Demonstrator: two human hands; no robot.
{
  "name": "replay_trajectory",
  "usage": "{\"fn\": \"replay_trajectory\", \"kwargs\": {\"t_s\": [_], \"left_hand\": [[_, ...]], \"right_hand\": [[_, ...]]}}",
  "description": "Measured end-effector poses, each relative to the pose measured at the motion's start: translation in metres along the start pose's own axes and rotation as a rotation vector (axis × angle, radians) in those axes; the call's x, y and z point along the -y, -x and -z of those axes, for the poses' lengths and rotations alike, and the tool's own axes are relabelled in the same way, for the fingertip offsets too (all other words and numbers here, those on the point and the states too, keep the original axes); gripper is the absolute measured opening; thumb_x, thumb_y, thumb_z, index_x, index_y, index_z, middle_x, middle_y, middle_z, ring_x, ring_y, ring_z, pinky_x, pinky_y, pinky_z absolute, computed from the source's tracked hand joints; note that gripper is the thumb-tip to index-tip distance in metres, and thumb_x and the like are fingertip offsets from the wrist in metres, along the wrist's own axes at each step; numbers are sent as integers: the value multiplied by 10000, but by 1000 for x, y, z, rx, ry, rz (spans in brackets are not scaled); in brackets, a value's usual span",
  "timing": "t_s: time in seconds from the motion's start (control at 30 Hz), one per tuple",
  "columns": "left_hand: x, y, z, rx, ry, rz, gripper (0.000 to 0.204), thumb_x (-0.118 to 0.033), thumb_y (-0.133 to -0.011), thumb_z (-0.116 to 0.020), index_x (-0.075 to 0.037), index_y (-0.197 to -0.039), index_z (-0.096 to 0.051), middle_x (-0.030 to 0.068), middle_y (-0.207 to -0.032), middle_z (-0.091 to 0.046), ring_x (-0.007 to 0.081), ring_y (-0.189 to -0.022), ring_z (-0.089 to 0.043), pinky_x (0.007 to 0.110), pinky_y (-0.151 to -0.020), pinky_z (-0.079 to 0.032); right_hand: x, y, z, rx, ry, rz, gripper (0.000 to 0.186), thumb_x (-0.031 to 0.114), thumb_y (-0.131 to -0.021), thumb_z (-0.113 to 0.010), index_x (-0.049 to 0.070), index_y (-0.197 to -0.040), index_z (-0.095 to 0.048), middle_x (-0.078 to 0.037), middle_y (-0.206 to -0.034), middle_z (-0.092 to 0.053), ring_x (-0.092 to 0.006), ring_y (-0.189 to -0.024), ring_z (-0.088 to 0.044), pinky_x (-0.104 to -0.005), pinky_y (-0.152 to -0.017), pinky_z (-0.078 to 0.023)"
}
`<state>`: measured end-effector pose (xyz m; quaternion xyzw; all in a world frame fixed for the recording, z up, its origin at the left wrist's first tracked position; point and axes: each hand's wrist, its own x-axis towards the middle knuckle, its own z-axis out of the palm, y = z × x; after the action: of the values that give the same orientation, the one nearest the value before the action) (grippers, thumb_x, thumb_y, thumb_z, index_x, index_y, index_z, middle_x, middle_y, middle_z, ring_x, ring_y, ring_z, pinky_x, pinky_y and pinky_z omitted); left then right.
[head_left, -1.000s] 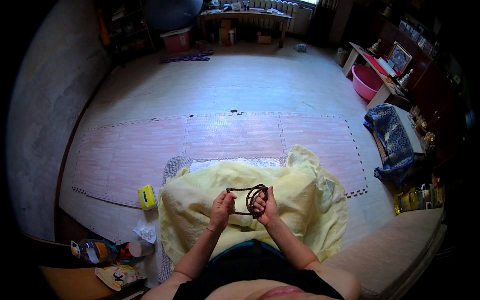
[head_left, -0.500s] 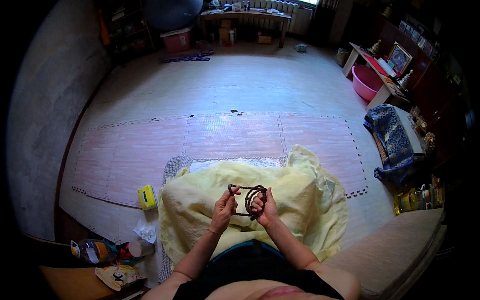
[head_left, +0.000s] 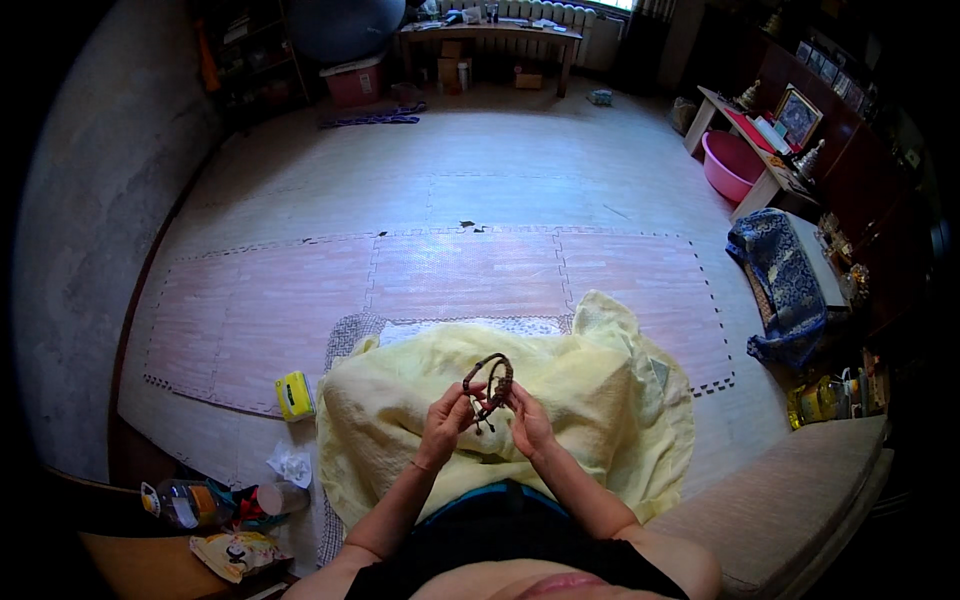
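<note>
Between my two hands hangs a looped string of dark brown beads (head_left: 503,381), gathered in several coils with short tassel ends dangling below. My left hand (head_left: 448,418) pinches one side of the coils, thumb against the bent fingers. On the other side, my right hand (head_left: 527,416) grips the bunched strands with its fingertips. Both hands are held above a pale yellow blanket (head_left: 400,390) that covers my lap and spreads over a checked mat (head_left: 350,328).
Left of the blanket lie a yellow tissue pack (head_left: 295,396), crumpled white tissue (head_left: 290,462) and a large plastic bottle (head_left: 190,502). A brown cushioned seat (head_left: 780,500) is at the right. Beyond it sits a blue patterned cloth (head_left: 780,280), with a pink basin (head_left: 733,166) farther back.
The stretched strand between my hands is now gathered into the loops. My right hand has turned from a fist around the coils to a fingertip hold, and the hands are slightly closer together.
</note>
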<state>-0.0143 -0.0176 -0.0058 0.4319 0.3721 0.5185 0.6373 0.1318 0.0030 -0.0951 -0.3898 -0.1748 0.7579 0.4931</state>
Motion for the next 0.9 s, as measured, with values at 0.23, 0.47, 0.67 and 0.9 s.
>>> {"fn": "replay_trajectory", "kwargs": {"t_s": [0.23, 0.47, 0.67, 0.9], "left_hand": [[-5, 2, 1, 111, -111, 54, 236, -179, -855, -389, -13, -905, -549, -28, -667, -447, 23, -540, -326, 153, -486, -273], [-9, 4, 2, 157, -245, 31, 258, -209, -833, -416, -10, -730, -543, -29, -608, -428, 39, -556, -355, 171, -495, -293], [-20, 9, 9, 242, -169, 74, 177, -153, -823, -455, -10, -763, -540, -10, -673, -479, 44, -639, -430, 177, -576, -355], [-29, 7, 0, 507, -137, 12, 177, -90, -819, -430, 12, -927, -526, 56, -891, -511, 120, -803, -454, 240, -736, -363]], "right_hand": [[29, 22, -26, 18, 284, 306, 464, 230, -820, -420, 0, -1209, -318, -100, -1242, -337, -186, -1179, -237, -303, -968, -126], [53, 35, -40, 586, 775, 270, 277, 206, -839, -424, 19, -1030, -501, -77, -893, -553, -147, -831, -510, -248, -749, -391], [83, 42, -39, 586, 874, 198, 245, 238, -818, -482, 13, -732, -521, 27, -576, -433, -55, -554, -385, -207, -499, -319], [91, 51, -41, 661, 417, 85, 219, 237, -810, -506, 41, -713, -493, 55, -598, -424, -22, -549, -349, -164, -497, -277]]}}
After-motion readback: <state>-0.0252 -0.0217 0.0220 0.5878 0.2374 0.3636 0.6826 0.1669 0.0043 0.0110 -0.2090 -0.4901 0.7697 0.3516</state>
